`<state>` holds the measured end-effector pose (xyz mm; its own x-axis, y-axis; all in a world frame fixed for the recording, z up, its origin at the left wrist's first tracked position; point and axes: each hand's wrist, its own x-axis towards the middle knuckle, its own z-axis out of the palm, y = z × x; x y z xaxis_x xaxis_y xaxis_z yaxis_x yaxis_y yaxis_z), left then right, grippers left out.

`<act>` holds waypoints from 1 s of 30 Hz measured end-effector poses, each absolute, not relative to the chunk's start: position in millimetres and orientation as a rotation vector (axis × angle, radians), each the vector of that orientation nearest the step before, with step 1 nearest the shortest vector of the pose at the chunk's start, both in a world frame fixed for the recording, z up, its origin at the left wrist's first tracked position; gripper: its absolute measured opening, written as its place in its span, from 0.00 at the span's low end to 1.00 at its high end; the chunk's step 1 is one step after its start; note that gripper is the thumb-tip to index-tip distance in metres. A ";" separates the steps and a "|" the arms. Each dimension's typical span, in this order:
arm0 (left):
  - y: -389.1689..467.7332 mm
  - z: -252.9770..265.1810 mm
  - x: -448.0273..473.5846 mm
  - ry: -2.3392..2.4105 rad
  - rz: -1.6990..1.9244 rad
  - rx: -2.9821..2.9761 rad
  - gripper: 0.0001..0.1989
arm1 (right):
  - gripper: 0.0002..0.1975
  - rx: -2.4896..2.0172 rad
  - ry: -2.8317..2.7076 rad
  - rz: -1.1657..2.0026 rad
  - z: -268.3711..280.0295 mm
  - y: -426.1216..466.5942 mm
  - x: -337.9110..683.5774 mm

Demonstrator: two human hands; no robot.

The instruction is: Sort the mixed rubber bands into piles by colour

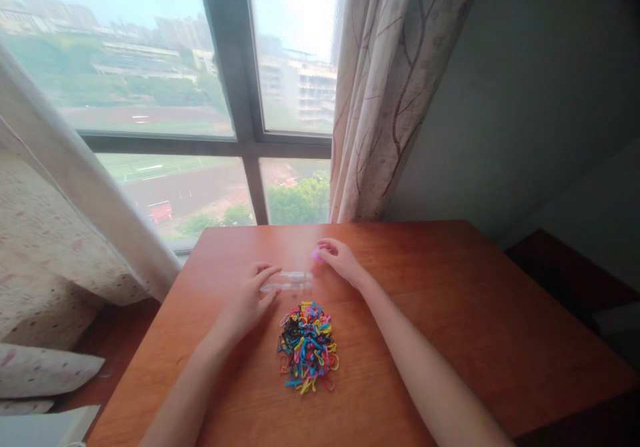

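Note:
My left hand [249, 299] grips one end of a clear plastic jar [299, 285], its thumb and fingers on opposite sides. The jar lies on its side, and its other end points right. Just beyond that end, my right hand [341, 260] is closed on a small pink lid [317, 255], partly hidden by the fingers. Lid and jar are apart. Nearer to me, between my forearms, lies a loose pile of small elastic bands [307, 350] in blue, yellow, black, red and pink. Neither hand touches the pile.
All this is on a brown wooden table [450, 340]. A window [250, 143] stands behind its far edge, with a patterned curtain [380, 87] to the right and another curtain [85, 167] at the left. A white object [47, 427] shows at lower left.

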<state>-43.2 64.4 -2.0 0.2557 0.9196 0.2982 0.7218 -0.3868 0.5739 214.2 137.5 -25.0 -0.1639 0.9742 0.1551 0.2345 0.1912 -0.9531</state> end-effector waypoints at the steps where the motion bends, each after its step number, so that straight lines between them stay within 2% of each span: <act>1: 65.1 -2.2 -37.1 1.491 0.859 2.216 0.18 | 0.15 -1.185 -1.580 1.036 -25.4 133.9 217.9; 13: 63.5 1.3 -7.7 1.476 0.873 2.210 0.18 | 0.21 -1.173 -1.692 1.000 -23.9 125.7 219.1; 30: 60.9 -4.8 -10.7 1.494 0.923 2.169 0.20 | 0.15 -1.230 -1.714 1.013 -18.2 128.3 208.9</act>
<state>-10.7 60.9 -4.8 0.2322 0.9205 0.3143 0.6932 -0.3833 0.6104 208.9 128.3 -18.2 -0.2274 0.9636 0.1403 0.3420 0.2139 -0.9150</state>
